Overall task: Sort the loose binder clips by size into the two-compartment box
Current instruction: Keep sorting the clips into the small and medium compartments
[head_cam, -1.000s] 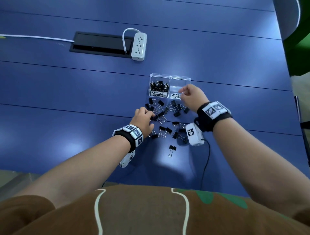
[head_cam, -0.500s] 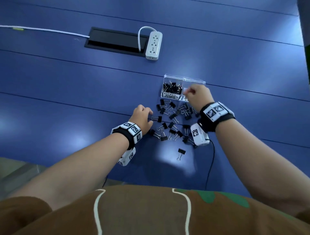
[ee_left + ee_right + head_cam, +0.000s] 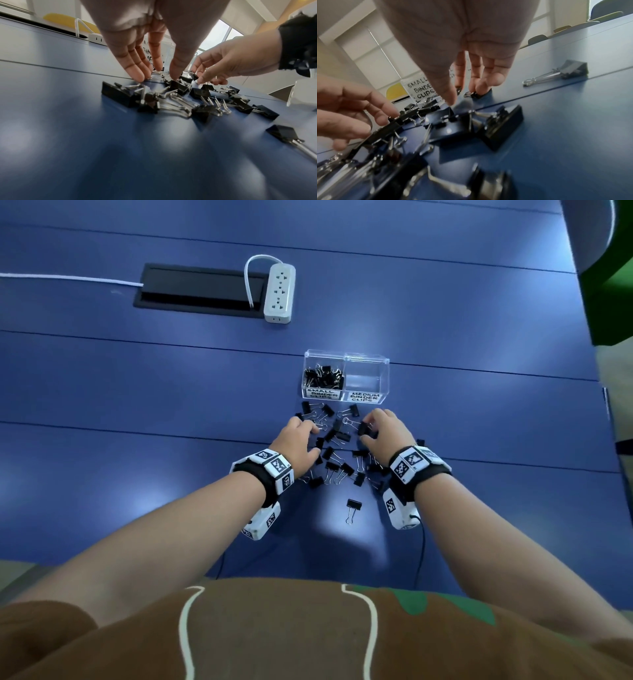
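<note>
A clear two-compartment box stands on the blue table; its left side, labelled small, holds several black clips, and the right side, labelled medium, looks empty. Loose black binder clips lie scattered in front of it. My left hand reaches into the pile's left side, straight fingers and thumb touching clips. My right hand is over the pile's right side. Its fingertips rest on a small clip, with the thumb apart from them.
A white power strip and a black cable hatch lie at the back left. One clip lies alone nearer to me, another to the right of my right hand. The table's near edge is at my body.
My right hand has come back from the box's right compartment down to the loose clips. My left hand has moved slightly forward into the pile.
</note>
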